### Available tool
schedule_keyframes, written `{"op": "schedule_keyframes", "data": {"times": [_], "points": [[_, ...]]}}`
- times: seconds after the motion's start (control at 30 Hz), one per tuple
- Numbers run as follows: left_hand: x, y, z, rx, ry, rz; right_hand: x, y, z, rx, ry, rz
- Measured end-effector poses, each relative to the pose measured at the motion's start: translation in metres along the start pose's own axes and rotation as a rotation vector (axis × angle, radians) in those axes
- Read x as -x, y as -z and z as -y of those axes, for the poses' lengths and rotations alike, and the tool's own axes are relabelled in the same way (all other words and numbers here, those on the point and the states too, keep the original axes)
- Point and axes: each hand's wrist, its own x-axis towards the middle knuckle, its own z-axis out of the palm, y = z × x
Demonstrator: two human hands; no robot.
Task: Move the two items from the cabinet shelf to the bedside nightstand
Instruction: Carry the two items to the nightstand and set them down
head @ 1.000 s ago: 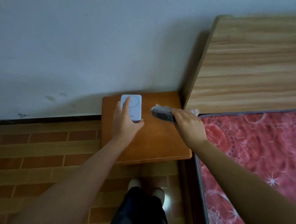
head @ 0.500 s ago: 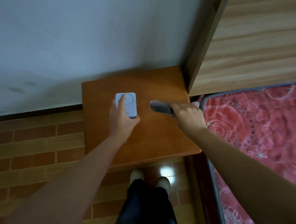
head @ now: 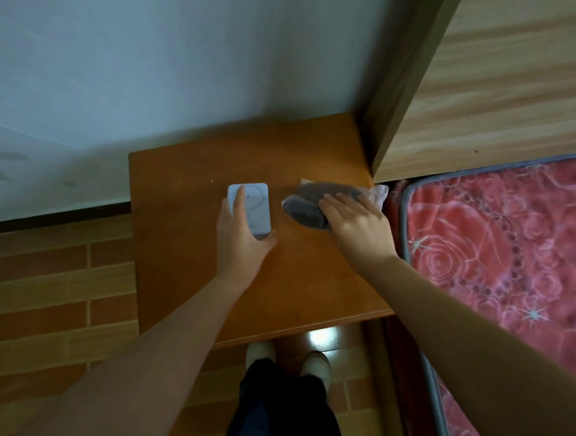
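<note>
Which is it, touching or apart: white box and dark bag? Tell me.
Apart. The head view shows bare nightstand between the white box and dark bag.

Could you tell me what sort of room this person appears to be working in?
Most likely a bedroom. A red rose-patterned mattress lies against a light wooden headboard, and beside it an orange-brown wooden nightstand stands against a plain pale wall.
</note>
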Motion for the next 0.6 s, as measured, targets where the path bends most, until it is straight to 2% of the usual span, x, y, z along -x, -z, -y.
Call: {"op": "schedule_keyframes", "data": {"times": [0.33, 0.6], "points": [[-0.015, -0.013, 0.016, 0.07, 0.012, -0.035, -0.008, -0.023, 0.001, 0.061, -0.111, 0.294], [-0.015, -0.024, 0.027, 0.122, -0.012, -0.052, -0.007, -0.044, 0.005, 0.117, -0.128, 0.316]]}}
